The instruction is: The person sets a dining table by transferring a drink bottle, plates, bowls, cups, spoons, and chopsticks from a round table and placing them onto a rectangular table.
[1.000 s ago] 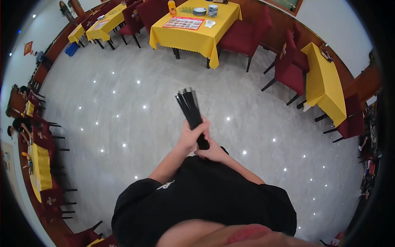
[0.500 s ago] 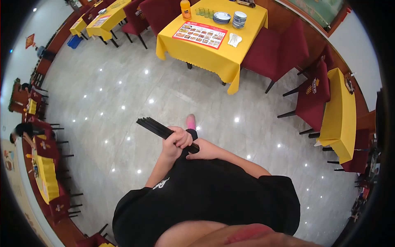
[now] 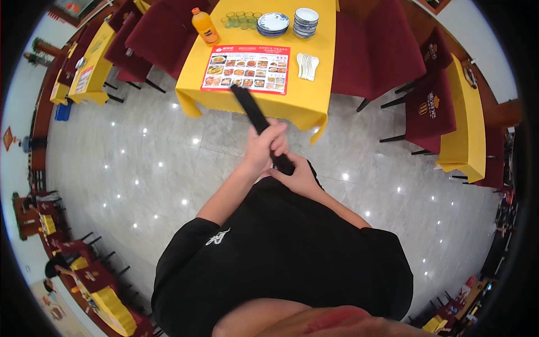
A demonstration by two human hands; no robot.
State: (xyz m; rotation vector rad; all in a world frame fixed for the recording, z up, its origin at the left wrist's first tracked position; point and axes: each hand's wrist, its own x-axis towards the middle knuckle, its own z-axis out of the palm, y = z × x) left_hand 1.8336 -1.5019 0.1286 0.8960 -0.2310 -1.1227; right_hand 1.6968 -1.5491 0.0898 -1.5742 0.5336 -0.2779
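A bundle of black sticks (image 3: 252,111), blurred at the far end, slants up and left in front of my body. My left hand (image 3: 265,145) is wrapped round its middle. At the lower end, my right hand (image 3: 297,173) closes on the same bundle. The upper tips overlap the view of a red-and-white menu sheet (image 3: 247,68) on a yellow-covered table (image 3: 306,104). On that table are white spoons (image 3: 307,66), stacked plates (image 3: 273,24), stacked bowls (image 3: 306,22), green glasses (image 3: 241,20) and an orange bottle (image 3: 205,26).
Dark red chairs (image 3: 376,50) flank the near table. Another yellow-covered table (image 3: 463,123) stands at the right wall, with a chair (image 3: 429,106) beside it. More tables and chairs line the left side, where a person in black (image 3: 56,265) bends near a table.
The near table now appears closer and larger. Both hands keep hold of the bundle, which has swung from pointing left to a steeper slant toward the table.
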